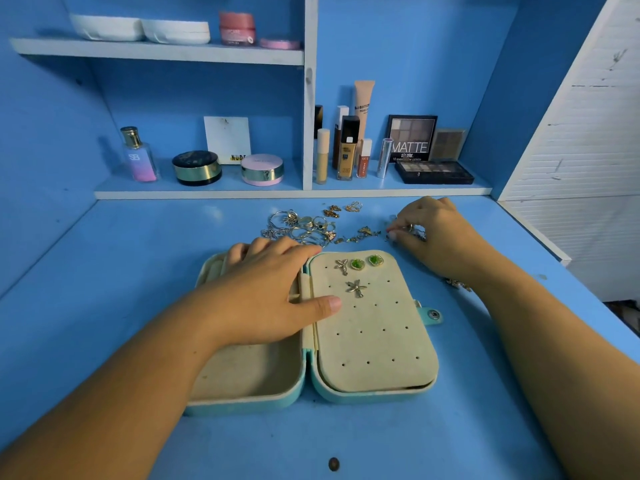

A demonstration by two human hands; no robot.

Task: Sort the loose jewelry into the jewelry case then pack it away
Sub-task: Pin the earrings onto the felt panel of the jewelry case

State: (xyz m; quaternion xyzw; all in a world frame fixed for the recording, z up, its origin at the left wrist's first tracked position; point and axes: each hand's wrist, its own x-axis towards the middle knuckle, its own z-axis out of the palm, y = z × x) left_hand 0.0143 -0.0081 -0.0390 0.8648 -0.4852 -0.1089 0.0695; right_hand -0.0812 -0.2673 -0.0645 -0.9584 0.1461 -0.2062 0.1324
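A teal jewelry case [363,398] lies open flat on the blue desk. Its right half is a beige earring board [374,334] holding two green earrings [365,262] and two silver flower-shaped pieces [356,287]. My left hand [266,296] rests flat over the case's left half, fingers straight, thumb on the board's edge. Behind the case lies a pile of loose rings and earrings [304,226]. My right hand [433,230] is at the right end of that pile and pinches a small silver piece [414,229] in its fingertips.
A low shelf at the back of the desk carries a perfume bottle [138,155], compacts [262,169], foundation bottles [347,147] and eyeshadow palettes [433,171]. A small jewelry piece [459,284] lies beside my right wrist. A white louvred panel [588,133] stands at the right.
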